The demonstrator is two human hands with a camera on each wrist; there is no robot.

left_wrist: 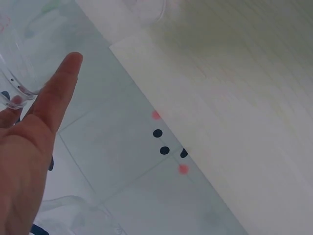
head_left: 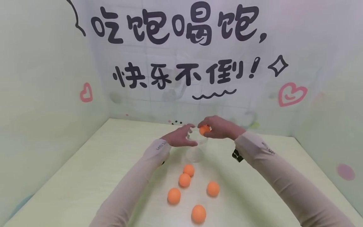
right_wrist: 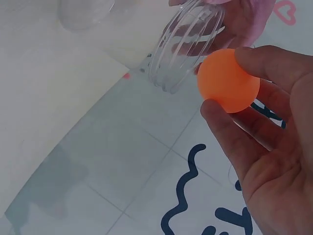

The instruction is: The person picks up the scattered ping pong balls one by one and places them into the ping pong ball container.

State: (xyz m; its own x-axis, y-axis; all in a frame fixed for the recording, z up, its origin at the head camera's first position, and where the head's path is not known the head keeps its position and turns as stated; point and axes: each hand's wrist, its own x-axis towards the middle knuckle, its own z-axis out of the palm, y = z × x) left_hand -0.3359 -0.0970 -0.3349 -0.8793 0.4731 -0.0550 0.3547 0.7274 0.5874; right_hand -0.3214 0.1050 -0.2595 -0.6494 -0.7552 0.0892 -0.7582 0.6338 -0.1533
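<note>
A clear plastic jar (head_left: 195, 155) stands upright near the back of the table, its ringed neck (right_wrist: 186, 46) showing in the right wrist view. My left hand (head_left: 178, 136) grips the jar near its mouth from the left, thumb on the near side and fingers on the far side. Between thumb and fingers of my right hand (head_left: 222, 127) an orange ball (right_wrist: 227, 81) is pinched, right at the jar's rim. The ball looks like a table tennis ball. Several loose orange balls, one of them a nearer ball (head_left: 198, 214), lie on the table in front of the jar.
The pale table (head_left: 93, 164) ends at a back wall (head_left: 158, 104) printed with large dark characters and pink hearts. Side walls close it in on the left and right. Two of the loose balls (head_left: 184, 180) lie against each other in the head view.
</note>
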